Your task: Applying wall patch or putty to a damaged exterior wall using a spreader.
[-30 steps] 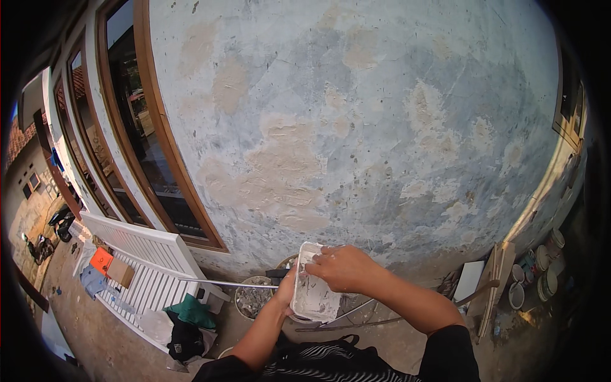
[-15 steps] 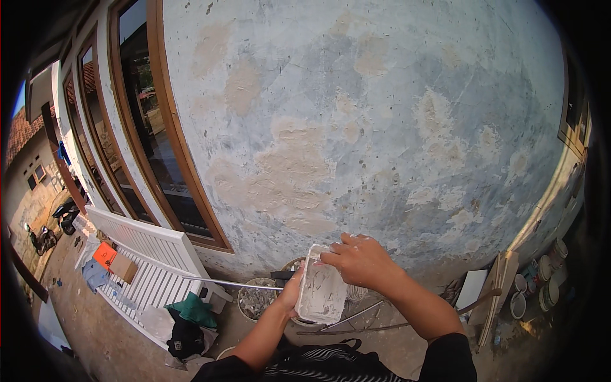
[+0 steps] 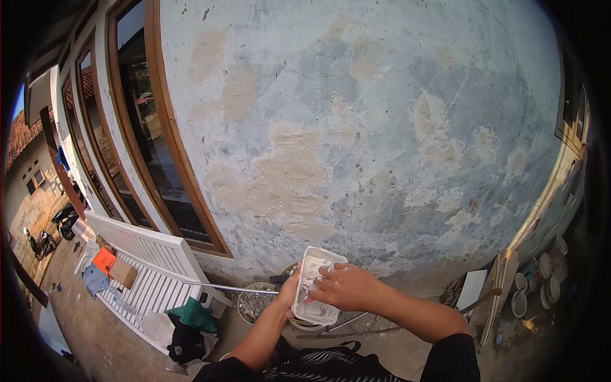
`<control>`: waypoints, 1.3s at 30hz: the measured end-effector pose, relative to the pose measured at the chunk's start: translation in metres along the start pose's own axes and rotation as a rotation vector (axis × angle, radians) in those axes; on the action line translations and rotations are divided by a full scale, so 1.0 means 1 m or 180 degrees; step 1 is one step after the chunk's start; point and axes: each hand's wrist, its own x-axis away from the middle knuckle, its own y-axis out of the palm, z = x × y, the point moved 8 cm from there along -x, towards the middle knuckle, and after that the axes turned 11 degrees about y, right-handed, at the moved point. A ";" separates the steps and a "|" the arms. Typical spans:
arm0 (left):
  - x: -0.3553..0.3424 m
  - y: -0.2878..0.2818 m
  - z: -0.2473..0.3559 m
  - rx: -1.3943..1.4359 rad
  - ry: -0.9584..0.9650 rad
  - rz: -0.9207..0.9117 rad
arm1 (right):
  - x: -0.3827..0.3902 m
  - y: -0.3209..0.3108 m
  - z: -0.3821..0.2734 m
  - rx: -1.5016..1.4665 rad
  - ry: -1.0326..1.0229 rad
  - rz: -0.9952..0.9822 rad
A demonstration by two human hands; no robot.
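Observation:
My left hand point(image 3: 288, 295) grips the long side of a white rectangular tub point(image 3: 314, 253), which is tilted and smeared inside with pale putty. Inside the tub is my right hand point(image 3: 344, 286), fingers bent down and white putty on the knuckles. A small pinkish bit shows at its fingertips; what they hold, if anything, I cannot make out. In front of me stands a wall point(image 3: 394, 140) with worn pale blue paint and beige filler patches. A metal pole point(image 3: 238, 289) runs from the left toward my left hand; whether it is touched is hidden.
To the left stands a white slatted bench point(image 3: 143, 280) bearing an orange and brown box point(image 3: 121, 272) and cloths. A bucket of rubble point(image 3: 254, 302) is beside my left wrist. On the right, wooden boards point(image 3: 499, 286) lean near several paint buckets point(image 3: 548, 293). A brown-framed window point(image 3: 168, 127) is at left.
My right hand has moved from the tub's upper rim down and left into the tub. The tub has shifted slightly, and my view has moved a little.

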 end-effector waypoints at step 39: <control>0.008 0.026 -0.020 -0.0461 -0.0173 -0.0184 | 0.039 -0.006 0.008 -0.0228 0.0221 0.0562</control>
